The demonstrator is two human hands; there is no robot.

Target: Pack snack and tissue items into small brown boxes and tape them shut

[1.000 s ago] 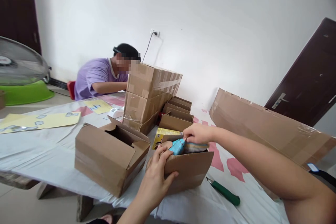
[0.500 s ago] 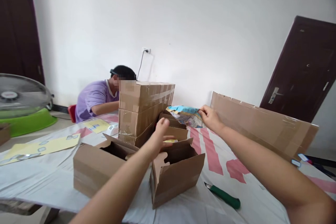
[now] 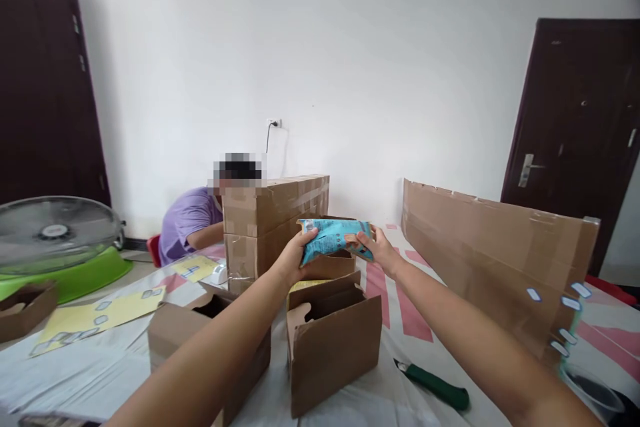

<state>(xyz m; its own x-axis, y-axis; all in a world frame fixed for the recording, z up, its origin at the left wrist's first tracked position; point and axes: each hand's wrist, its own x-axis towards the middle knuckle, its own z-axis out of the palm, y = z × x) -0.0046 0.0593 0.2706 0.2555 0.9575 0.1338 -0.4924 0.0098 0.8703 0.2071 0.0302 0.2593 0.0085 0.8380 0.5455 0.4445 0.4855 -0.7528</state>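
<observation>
Green plastic under the fan (image 3: 75, 277) sits far left, beside yellow sheets (image 3: 100, 313). A person in a purple shirt (image 3: 187, 220) sits behind the taped stack of cartons (image 3: 273, 213). My left hand (image 3: 293, 260) cups one end of the blue packet (image 3: 333, 240), thumb on top and fingers beneath, so the soft bag does not sag. The packet hangs in the air above the open carton (image 3: 333, 340), whose flaps stand up. My right hand (image 3: 380, 250) pinches the other end, which holds it level. Further right, the green-handled knife (image 3: 437, 387) lies on the table cover (image 3: 370, 407), clear of my arms, near the long cardboard sheet (image 3: 490, 247).
</observation>
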